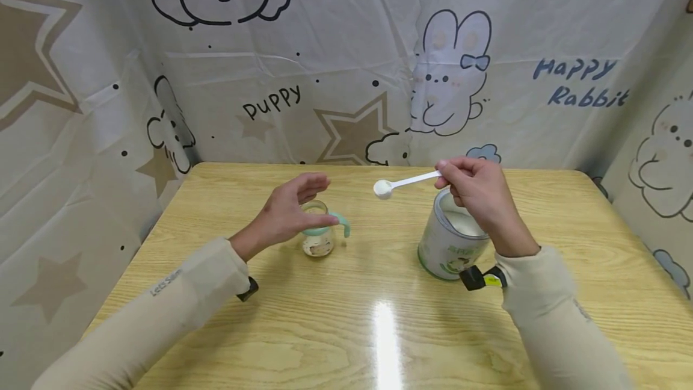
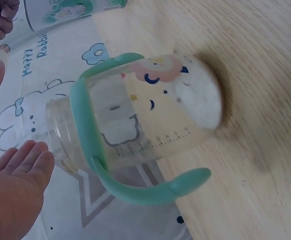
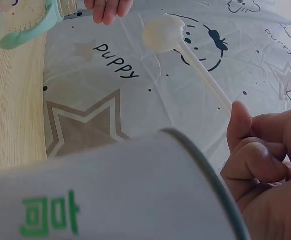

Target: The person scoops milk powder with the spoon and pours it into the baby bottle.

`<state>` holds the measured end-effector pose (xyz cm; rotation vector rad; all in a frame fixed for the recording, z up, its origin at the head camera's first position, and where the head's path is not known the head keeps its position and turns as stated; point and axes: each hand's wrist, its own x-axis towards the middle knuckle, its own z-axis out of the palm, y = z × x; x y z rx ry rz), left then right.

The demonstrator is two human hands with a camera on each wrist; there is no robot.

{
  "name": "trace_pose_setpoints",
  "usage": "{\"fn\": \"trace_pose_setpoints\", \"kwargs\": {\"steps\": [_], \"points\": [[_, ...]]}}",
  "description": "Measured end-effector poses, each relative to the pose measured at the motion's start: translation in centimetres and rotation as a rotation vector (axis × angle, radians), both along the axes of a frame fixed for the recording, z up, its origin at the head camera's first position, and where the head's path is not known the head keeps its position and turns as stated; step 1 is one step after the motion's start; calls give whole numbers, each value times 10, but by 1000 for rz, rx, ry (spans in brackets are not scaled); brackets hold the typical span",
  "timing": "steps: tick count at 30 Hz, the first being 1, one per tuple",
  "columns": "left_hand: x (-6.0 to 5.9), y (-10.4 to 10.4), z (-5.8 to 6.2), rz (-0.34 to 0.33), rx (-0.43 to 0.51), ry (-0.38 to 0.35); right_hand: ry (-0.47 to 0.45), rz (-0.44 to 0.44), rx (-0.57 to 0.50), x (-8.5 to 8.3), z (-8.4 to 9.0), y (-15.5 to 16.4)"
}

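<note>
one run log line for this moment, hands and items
left hand: open beside bottle | right hand: pinching full scoop above table | tin: open

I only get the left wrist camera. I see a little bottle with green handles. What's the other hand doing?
Observer: The right hand pinches a white scoop by its handle.
Operator: Is anything in it?
Observer: Its bowl looks filled with white powder.
Operator: Where is it?
Observer: In the air, between the bottle and an open can with white powder inside.
</note>
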<state>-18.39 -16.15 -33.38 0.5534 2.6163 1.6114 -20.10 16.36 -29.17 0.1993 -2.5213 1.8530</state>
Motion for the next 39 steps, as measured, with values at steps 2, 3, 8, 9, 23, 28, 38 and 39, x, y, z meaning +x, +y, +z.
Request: {"fn": "trace_pose_setpoints", "kwargs": {"steps": [2,3,8,9,23,28,38,39], "points": [[0,-2,-1,-1,-8,5,5,6,-19,-1,0,-4],[1,-3,-1,-5,-14,13,3,8,-26,-1,0,-5],[2,-6,-2,-5,-56,43,3,14,-61,-3,1,-14],[1,-7,-3,-1,-66,47,4,17,-64,-3,1,-16],[-4,-18,-16,46,-141,16,-28,34,-62,-7,3,-39],[-5,-22,-23,40,-146,-11,-49,41,-67,-8,0,-48],[-4,-24,-32,46,-189,28,-59,58,-55,-9,-6,-64],[-4,-24,-33,48,-196,31,-62,59,-53,-9,-7,-65]]}}
